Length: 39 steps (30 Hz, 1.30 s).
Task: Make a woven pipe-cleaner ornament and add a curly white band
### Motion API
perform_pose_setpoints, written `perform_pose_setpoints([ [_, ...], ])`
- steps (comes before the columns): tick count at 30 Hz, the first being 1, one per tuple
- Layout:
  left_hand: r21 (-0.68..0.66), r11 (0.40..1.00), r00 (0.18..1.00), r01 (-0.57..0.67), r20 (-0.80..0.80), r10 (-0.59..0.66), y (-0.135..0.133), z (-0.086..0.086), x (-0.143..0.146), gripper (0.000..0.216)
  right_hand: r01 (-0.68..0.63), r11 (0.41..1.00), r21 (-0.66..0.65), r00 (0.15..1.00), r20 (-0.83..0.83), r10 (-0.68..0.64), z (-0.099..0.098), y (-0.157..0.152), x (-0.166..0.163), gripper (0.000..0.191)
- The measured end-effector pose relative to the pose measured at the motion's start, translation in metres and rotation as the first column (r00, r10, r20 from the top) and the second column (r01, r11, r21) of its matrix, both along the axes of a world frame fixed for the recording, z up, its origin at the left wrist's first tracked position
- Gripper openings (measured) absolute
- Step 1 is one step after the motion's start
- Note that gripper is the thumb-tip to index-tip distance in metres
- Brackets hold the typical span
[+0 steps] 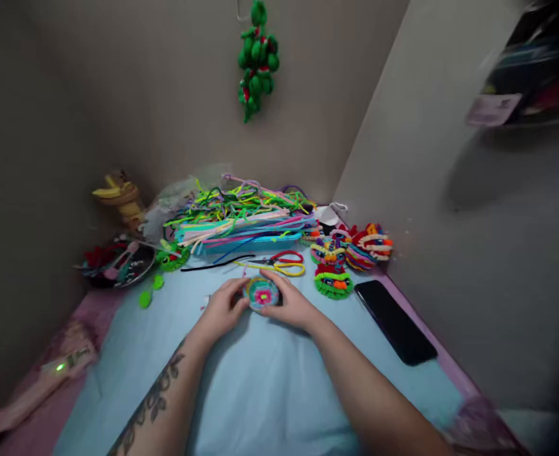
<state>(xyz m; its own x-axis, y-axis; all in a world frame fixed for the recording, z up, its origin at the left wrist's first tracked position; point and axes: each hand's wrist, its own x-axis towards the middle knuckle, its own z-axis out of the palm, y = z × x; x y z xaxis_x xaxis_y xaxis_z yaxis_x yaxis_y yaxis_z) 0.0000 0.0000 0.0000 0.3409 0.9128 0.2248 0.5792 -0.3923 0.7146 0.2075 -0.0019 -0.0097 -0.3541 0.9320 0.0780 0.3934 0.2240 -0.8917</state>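
Between my two hands is a small round disc of coiled pipe cleaners (pixel 262 294), teal around a pink middle with a yellow-green centre. My left hand (pixel 225 306) grips its left edge with thumb and fingers. On the opposite edge, my right hand (pixel 289 300) holds it the same way. Just beyond the disc lie scissors (pixel 289 263) with one red and one yellow handle. A black pipe cleaner (pixel 217 263) and a blue one rest near them. The disc's underside is hidden.
A blue tray (pixel 251 243) heaped with colourful pipe cleaners (pixel 246 212) stands at the back. Fuzzy colourful figures (pixel 333 278) and a black phone (pixel 396 322) are on the right. At left sit a dark bowl (pixel 137 269) and green discs (pixel 145 299). A green ornament (pixel 258 60) hangs on the wall.
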Motion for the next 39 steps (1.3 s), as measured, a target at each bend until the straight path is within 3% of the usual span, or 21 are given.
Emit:
perform_pose_setpoints([
  [11, 0.012, 0.987, 0.983, 0.160, 0.085, -0.161, -0.002, -0.005, -0.002, 0.042, -0.067, 0.997, 0.037, 0.996, -0.063, 0.070, 0.007, -0.001, -0.003, 0.089],
  [15, -0.016, 0.997, 0.993, 0.075, 0.089, -0.073, -0.004, -0.003, 0.000, 0.042, -0.023, 0.999, 0.039, 0.991, -0.130, 0.027, 0.006, -0.002, -0.006, 0.082],
  [20, -0.051, 0.998, 0.989, -0.037, 0.141, 0.044, -0.004, 0.003, 0.002, 0.036, 0.052, 0.997, -0.058, 0.955, -0.288, -0.067, 0.008, -0.001, -0.010, 0.068],
  [26, -0.049, 0.998, 0.956, -0.040, 0.289, 0.052, -0.003, 0.008, 0.004, 0.019, 0.022, 0.989, -0.146, 0.901, -0.426, -0.083, 0.007, 0.000, -0.009, 0.050],
  [30, -0.095, 0.995, 0.947, 0.010, 0.321, 0.021, -0.002, 0.007, 0.002, 0.019, 0.033, 0.986, -0.162, 0.916, -0.390, -0.094, 0.007, 0.001, -0.006, 0.044],
  [35, -0.032, 0.999, 0.958, 0.007, 0.285, 0.002, -0.003, 0.009, 0.003, 0.015, 0.045, 0.987, -0.157, 0.930, -0.355, -0.099, 0.006, 0.005, -0.004, 0.034],
  [39, 0.009, 0.998, 0.971, -0.054, 0.236, 0.051, -0.006, 0.013, 0.006, 0.010, 0.089, 0.996, 0.003, 0.956, -0.281, -0.084, 0.006, 0.005, -0.003, 0.026],
])
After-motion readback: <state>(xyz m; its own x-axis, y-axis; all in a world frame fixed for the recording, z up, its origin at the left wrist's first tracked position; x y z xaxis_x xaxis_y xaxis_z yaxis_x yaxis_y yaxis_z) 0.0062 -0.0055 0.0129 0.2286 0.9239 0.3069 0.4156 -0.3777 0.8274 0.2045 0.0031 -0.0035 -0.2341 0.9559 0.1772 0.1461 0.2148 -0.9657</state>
